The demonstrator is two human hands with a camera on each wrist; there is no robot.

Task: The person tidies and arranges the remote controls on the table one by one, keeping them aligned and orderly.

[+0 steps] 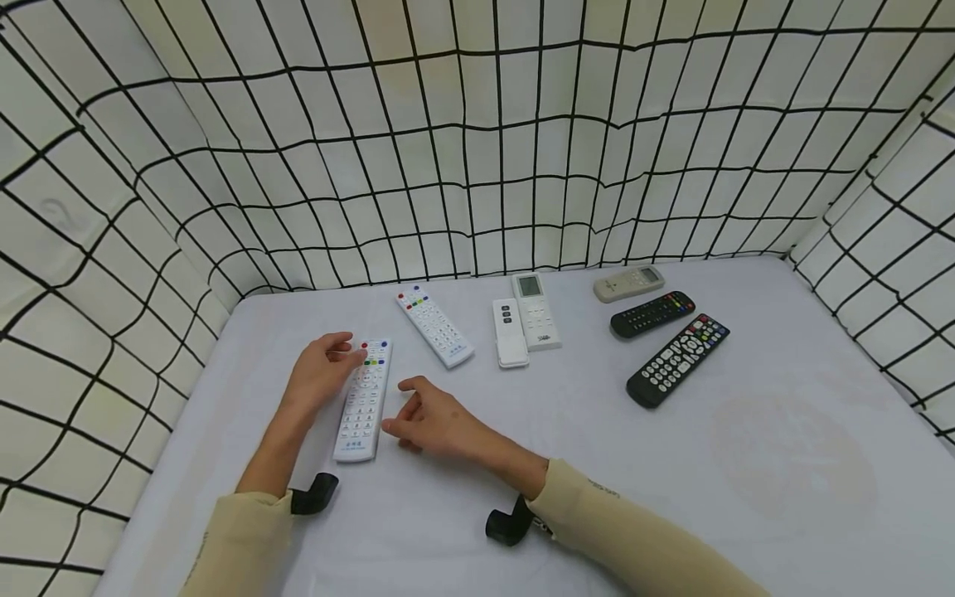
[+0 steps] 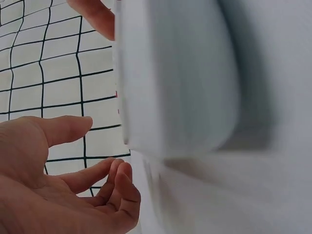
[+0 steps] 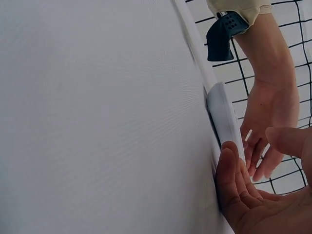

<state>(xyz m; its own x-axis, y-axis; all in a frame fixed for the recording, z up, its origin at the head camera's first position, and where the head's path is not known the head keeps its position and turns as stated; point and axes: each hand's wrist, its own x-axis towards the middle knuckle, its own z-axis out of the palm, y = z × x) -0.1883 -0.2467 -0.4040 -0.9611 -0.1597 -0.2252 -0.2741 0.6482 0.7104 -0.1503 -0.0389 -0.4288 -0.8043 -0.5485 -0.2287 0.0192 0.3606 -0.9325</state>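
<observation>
Here, hands (image 1: 319, 373) (image 1: 440, 420) flank the nearest remote's (image 1: 363, 406) edges; tabletop (image 1: 582, 414) spreads rightward.

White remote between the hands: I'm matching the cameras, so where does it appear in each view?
Head: the white remote lies left of centre, between the left hand and right hand.
Left wrist: the remote fills the upper middle, blurred.
Right wrist: the remote shows right of centre, edge-on.
Shared landmark: the gridded wall behind.
</observation>
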